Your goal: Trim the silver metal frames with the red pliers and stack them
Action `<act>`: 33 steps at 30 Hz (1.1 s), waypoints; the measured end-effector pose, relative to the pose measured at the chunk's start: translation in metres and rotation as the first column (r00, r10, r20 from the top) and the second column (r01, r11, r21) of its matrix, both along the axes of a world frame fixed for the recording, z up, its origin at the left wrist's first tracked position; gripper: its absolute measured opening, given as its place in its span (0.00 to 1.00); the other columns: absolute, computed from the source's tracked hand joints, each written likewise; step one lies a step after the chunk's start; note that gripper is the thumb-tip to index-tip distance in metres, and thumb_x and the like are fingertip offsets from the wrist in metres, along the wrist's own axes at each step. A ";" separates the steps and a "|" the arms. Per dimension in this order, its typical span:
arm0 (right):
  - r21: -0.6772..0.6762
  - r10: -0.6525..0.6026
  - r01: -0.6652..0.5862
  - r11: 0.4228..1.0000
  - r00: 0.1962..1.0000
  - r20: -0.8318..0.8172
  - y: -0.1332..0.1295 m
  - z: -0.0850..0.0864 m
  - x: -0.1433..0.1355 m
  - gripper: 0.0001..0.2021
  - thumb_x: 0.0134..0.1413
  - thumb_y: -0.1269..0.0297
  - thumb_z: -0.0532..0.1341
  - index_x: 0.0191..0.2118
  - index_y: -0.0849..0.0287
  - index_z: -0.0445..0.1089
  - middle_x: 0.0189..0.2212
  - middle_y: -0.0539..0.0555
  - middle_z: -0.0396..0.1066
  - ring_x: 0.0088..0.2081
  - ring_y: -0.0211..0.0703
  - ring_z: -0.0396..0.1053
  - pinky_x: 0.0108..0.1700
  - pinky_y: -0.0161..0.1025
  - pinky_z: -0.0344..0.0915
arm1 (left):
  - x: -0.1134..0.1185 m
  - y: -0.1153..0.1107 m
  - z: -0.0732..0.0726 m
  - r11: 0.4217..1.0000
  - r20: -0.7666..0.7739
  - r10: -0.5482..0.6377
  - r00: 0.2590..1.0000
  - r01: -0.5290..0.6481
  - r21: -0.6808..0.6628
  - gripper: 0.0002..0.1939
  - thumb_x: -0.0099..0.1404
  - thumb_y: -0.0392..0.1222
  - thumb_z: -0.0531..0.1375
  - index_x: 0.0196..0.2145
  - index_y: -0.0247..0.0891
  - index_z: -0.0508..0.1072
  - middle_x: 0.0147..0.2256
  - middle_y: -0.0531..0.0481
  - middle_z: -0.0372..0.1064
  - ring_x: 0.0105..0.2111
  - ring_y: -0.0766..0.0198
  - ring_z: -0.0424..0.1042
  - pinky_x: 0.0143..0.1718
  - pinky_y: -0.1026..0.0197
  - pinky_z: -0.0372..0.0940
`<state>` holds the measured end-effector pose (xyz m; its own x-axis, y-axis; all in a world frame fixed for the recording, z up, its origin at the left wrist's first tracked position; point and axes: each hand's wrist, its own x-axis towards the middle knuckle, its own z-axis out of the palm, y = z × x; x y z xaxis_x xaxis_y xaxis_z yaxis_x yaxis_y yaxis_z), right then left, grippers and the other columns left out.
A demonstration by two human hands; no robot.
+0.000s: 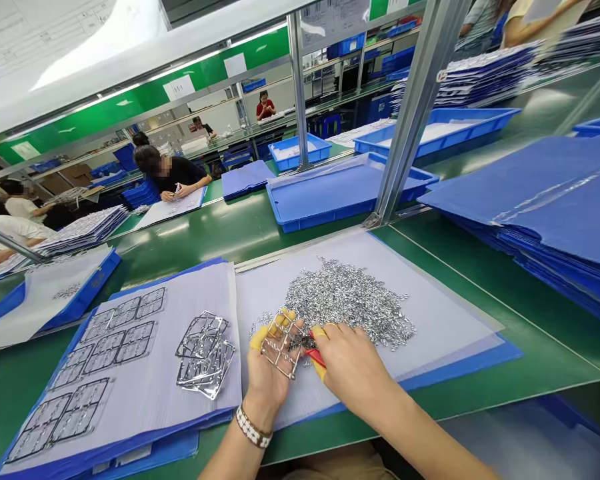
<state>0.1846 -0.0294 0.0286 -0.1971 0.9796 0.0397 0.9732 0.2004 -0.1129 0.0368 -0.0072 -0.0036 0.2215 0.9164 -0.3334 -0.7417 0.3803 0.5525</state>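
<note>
My left hand [269,370], palm up with yellow covers on its fingertips, holds a shiny silver sprue frame [279,353] with small parts on it. Closed around red-handled cutters [314,357] is my right hand [349,363]; the tool's tip meets the right side of the frame. Just behind both hands a large heap of small silver parts [347,300] covers part of a white sheet [445,327]. Left of my hands lies a loose stack of silver sprue frames [207,357]. Several more frames [83,410] lie in rows on the left sheet.
A blue tray [330,190] stands behind the heap, beside a metal post [415,100]. Blue sheets are stacked [545,200] at the right. A paper-lined blue tray [95,283] sits at the left. Across the green bench [200,233] a person in black [173,175] works.
</note>
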 end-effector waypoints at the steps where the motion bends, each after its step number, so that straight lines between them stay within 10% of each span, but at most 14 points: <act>1: -0.010 0.003 -0.003 1.000 1.000 0.003 0.001 0.001 0.000 0.09 0.53 0.65 0.60 0.40 0.60 0.70 0.35 0.59 0.73 0.40 0.52 0.69 0.40 0.44 0.57 | 0.000 0.000 0.000 1.000 -0.009 0.004 1.000 -0.004 -0.002 0.17 0.63 0.45 0.53 0.43 0.35 0.75 0.55 0.41 0.65 0.56 0.45 0.62 0.37 0.54 0.69; 28: -0.012 0.066 -0.067 0.998 0.997 -0.040 -0.013 0.000 -0.015 0.14 0.52 0.71 0.59 0.45 0.60 0.70 0.34 0.57 0.72 0.37 0.51 0.69 0.37 0.44 0.58 | 0.005 0.007 0.005 0.993 -0.081 0.112 0.990 -0.109 0.045 0.17 0.59 0.45 0.58 0.43 0.36 0.75 0.55 0.41 0.65 0.53 0.46 0.65 0.34 0.58 0.67; 33: -0.011 0.017 -0.021 1.000 0.955 -0.295 -0.011 0.002 0.005 0.10 0.51 0.70 0.57 0.41 0.58 0.70 0.36 0.56 0.72 0.39 0.49 0.69 0.41 0.43 0.60 | 0.003 0.004 0.006 0.987 -0.155 0.127 0.980 -0.110 0.114 0.19 0.61 0.48 0.57 0.46 0.38 0.74 0.56 0.42 0.64 0.55 0.44 0.63 0.46 0.48 0.67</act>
<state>0.1893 -0.0401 0.0302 -0.1970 0.9767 0.0854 0.8923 0.2147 -0.3970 0.0396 -0.0034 0.0028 0.0602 0.9644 -0.2574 -0.6760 0.2291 0.7003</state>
